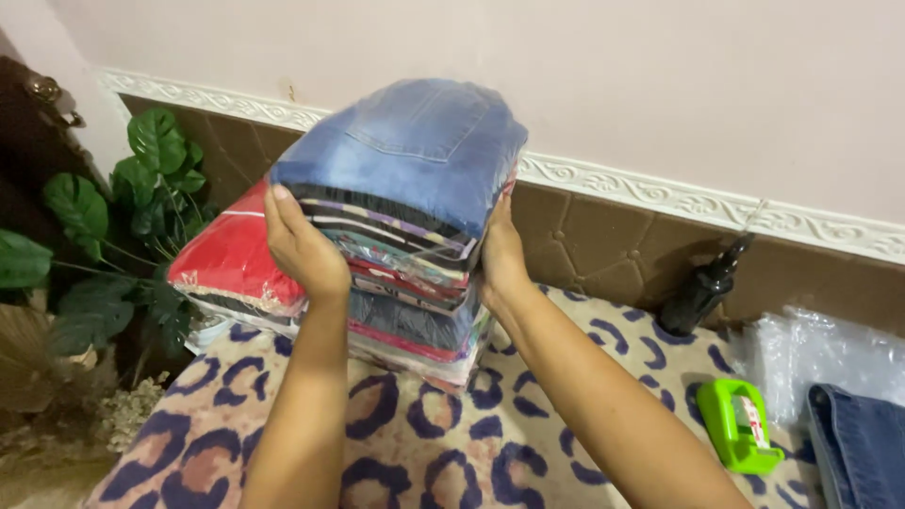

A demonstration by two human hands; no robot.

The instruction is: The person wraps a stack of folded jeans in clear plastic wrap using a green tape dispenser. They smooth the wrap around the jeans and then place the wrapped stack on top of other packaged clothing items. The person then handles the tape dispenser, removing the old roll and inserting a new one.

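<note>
1. Two bare hands are in view: the left hand (pixel 304 247) and the right hand (pixel 501 253), each pressed flat against one side of a tall stack of folded garments in clear plastic bags (pixel 407 273).
2. Both hands clasp the stack between them, fingers wrapped around its upper layers; the top piece, a bagged blue denim garment (pixel 415 141), tilts toward the wall.
3. The stack stands on a beige cloth with dark blue leopard spots (pixel 443 443), near its far edge.
4. One red bagged garment (pixel 231 254) lies just to the left, touching the stack.
5. One bright green tape dispenser (pixel 740 426) sits on the cloth to the right, well apart.
6. One dark spray bottle (pixel 705 287) leans by the brown wall panel.
7. One loose piece of blue denim (pixel 860 448) lies at the right edge, with crumpled clear plastic bags (pixel 815 353) behind it; their number cannot be told.
8. One green leafy plant (pixel 123 221) stands at the left.
</note>
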